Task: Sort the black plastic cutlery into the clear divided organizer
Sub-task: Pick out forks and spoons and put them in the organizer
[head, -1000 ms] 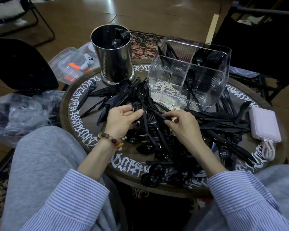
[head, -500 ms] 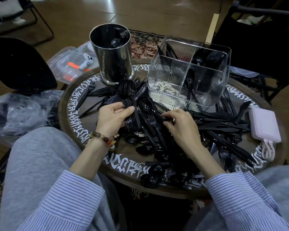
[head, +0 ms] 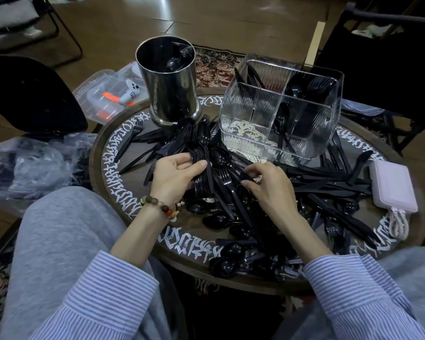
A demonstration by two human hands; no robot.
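While curled round stacked spoons (head: pixel 203 165) — left hand (head: pixel 174 174), right hand (head: pixel 268 187) pinching cutlery.

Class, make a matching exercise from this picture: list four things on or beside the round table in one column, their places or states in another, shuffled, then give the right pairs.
Things:
1. stack of spoons
2. metal canister
3. pink power bank
4. clear organizer

Places or states:
A. lying at the table's right edge
B. held in the left hand
C. standing at the far left of the table
D. standing at the far side, with a few spoons inside

Pairs: 1-B, 2-C, 3-A, 4-D
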